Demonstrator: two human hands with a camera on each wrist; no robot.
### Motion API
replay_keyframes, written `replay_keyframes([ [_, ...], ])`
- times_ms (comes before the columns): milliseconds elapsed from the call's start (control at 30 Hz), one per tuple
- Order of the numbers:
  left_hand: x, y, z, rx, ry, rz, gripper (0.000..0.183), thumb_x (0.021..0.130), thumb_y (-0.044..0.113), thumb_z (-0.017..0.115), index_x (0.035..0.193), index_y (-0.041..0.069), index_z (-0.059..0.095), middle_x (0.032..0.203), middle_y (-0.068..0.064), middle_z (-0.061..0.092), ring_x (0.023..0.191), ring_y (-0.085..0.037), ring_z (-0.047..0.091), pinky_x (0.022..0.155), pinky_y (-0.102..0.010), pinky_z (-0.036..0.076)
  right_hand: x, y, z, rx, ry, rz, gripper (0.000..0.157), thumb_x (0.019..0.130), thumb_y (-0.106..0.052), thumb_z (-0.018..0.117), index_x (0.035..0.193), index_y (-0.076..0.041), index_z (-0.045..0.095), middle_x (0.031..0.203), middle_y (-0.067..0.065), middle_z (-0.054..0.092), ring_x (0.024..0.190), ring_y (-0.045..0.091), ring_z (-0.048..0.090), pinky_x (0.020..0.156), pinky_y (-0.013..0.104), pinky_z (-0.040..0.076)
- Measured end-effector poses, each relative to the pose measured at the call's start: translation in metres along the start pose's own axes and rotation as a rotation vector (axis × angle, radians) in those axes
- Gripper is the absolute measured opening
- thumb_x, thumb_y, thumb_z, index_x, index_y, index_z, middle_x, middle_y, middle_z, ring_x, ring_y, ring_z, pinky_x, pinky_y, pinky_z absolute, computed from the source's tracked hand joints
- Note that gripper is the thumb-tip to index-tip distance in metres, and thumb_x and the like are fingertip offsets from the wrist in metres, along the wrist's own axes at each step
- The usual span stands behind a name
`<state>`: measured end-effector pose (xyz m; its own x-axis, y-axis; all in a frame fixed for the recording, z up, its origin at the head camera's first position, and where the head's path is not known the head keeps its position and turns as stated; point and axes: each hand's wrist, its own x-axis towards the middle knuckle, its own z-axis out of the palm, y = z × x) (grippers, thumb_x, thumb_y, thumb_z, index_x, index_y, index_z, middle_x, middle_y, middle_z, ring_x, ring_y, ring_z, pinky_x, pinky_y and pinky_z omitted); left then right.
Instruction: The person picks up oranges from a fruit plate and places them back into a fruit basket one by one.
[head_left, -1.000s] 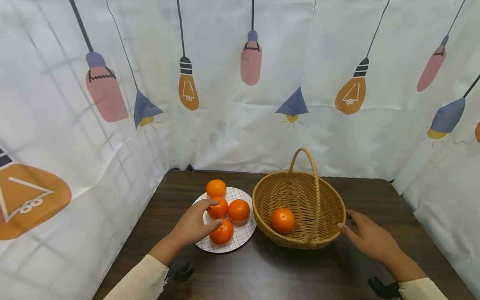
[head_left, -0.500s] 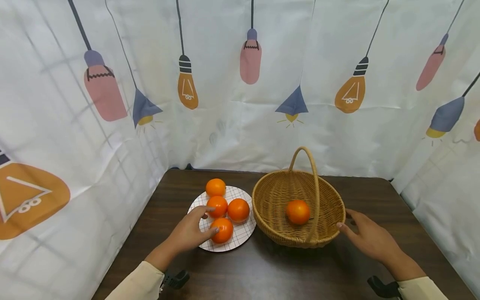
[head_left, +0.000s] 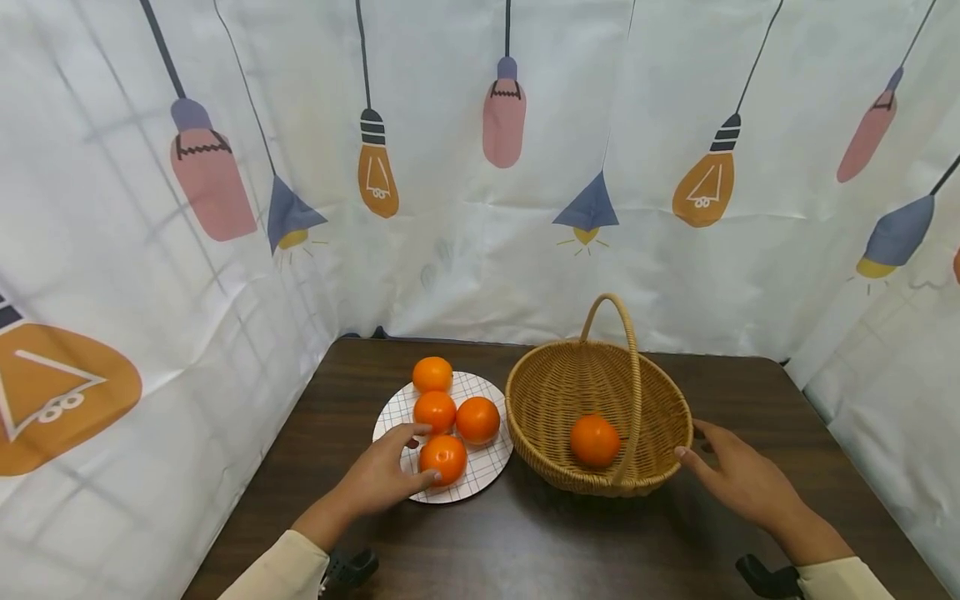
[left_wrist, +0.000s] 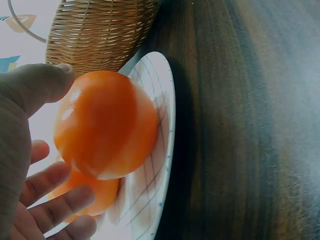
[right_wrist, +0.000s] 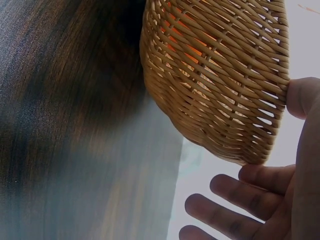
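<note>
In the head view, my left hand (head_left: 382,473) is at the nearest orange (head_left: 443,460) on a round plate (head_left: 486,475) with a grid pattern. Its thumb and fingers are spread around the fruit's near left side. The left wrist view has the thumb (left_wrist: 50,85) at the edge of this smooth, shiny orange (left_wrist: 107,125), the other fingers apart beside it. At the right, my right hand (head_left: 742,475) holds the rim of a wicker basket (head_left: 660,408) between thumb and forefinger; its other fingers stick out free in the right wrist view. A single orange (head_left: 595,441) lies inside the basket.
Several oranges share the plate, among them one at the back (head_left: 432,375) and one at the right (head_left: 477,420). The basket's tall handle (head_left: 636,392) arches over it. A dark wooden table (head_left: 525,550) carries everything, and a lamp-printed curtain (head_left: 465,275) stands behind.
The orange in the basket has rolled right from the left side and settled near the handle. My left hand has lowered to the nearest orange. The right hand has stayed at the rim.
</note>
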<state>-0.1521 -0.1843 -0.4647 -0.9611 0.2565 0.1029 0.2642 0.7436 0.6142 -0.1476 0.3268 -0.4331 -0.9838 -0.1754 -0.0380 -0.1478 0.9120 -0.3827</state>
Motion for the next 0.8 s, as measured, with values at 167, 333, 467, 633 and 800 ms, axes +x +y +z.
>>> replay_keyframes([
  [167, -0.001, -0.002, 0.006, -0.013, -0.017, 0.025, 0.073, 0.067, 0.051, 0.079, 0.127, 0.018, 0.051, 0.121, 0.004, 0.053, 0.106, -0.021, 0.054, 0.09, -0.044, 0.044, 0.0, 0.0, 0.0, 0.004, 0.003, 0.002, 0.082, 0.091, -0.062, 0.04, 0.143, 0.0, 0.031, 0.134, 0.029, 0.042, 0.108, 0.042, 0.053, 0.069, 0.057, 0.047],
  [333, -0.002, -0.002, 0.011, -0.004, -0.02, 0.034, 0.075, 0.067, 0.049, 0.08, 0.128, 0.02, 0.049, 0.126, 0.004, 0.051, 0.115, -0.021, 0.049, 0.097, -0.045, 0.039, 0.001, 0.001, 0.0, 0.0, 0.007, 0.002, 0.082, 0.09, -0.062, 0.04, 0.143, 0.0, 0.031, 0.133, 0.028, 0.044, 0.109, 0.042, 0.053, 0.07, 0.057, 0.047],
  [467, -0.001, 0.001, 0.013, -0.003, -0.018, 0.046, 0.077, 0.065, 0.046, 0.083, 0.129, 0.018, 0.049, 0.127, 0.002, 0.05, 0.114, -0.018, 0.048, 0.098, -0.045, 0.038, 0.001, 0.001, 0.0, 0.002, 0.005, 0.0, 0.082, 0.09, -0.062, 0.041, 0.143, 0.0, 0.032, 0.132, 0.028, 0.045, 0.108, 0.042, 0.053, 0.069, 0.057, 0.047],
  [633, 0.001, 0.002, 0.015, 0.011, -0.009, 0.06, 0.076, 0.065, 0.04, 0.084, 0.129, 0.018, 0.049, 0.126, 0.003, 0.05, 0.112, -0.015, 0.048, 0.097, -0.044, 0.039, 0.001, 0.001, -0.002, 0.007, 0.008, -0.003, 0.081, 0.091, -0.062, 0.041, 0.142, 0.0, 0.032, 0.132, 0.028, 0.044, 0.109, 0.042, 0.053, 0.069, 0.057, 0.047],
  [800, 0.002, 0.003, 0.017, 0.019, -0.004, 0.041, 0.072, 0.066, 0.039, 0.084, 0.126, 0.016, 0.051, 0.123, 0.0, 0.051, 0.108, -0.018, 0.05, 0.094, -0.042, 0.042, 0.001, 0.0, -0.002, 0.012, 0.009, -0.009, 0.081, 0.091, -0.061, 0.042, 0.142, 0.001, 0.032, 0.133, 0.028, 0.044, 0.109, 0.041, 0.053, 0.07, 0.057, 0.047],
])
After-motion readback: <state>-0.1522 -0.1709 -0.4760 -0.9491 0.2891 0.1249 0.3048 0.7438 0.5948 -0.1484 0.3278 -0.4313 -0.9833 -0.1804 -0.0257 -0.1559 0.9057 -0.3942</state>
